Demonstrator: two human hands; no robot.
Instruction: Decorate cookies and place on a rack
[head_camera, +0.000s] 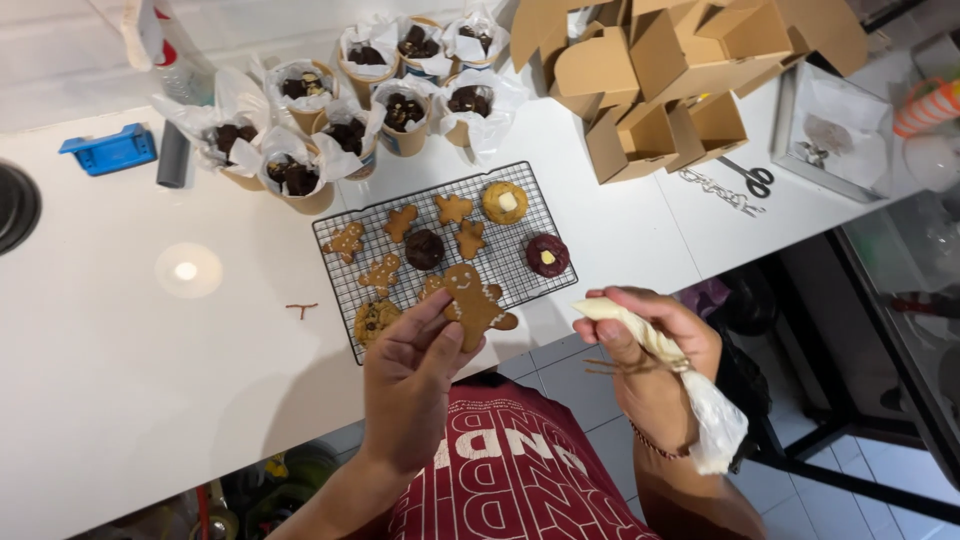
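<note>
While the left hand (415, 370) pinches a large gingerbread man (472, 300) by its lower side, just above the near edge of the rack (520, 215), the right hand (650, 360) is closed round a piping bag (660, 350), nozzle end pointing left
Gingerbread man: light, stiff, brittle by the look of it; limbs likely to snap; best gripped at the edges of the body, clear of the white icing lines
Piping bag: soft, yields to a squeeze; held near its tied middle
Rack: wire, near the bench front edge; small gingerbread figures, round cookies
Bench (120, 350): white, smooth; paper cups (350, 110) of dark cakes toward the back edge, cardboard boxes (660, 80) at the back right, scissors (750, 178) beside them
Floor: pale tiles below
</note>
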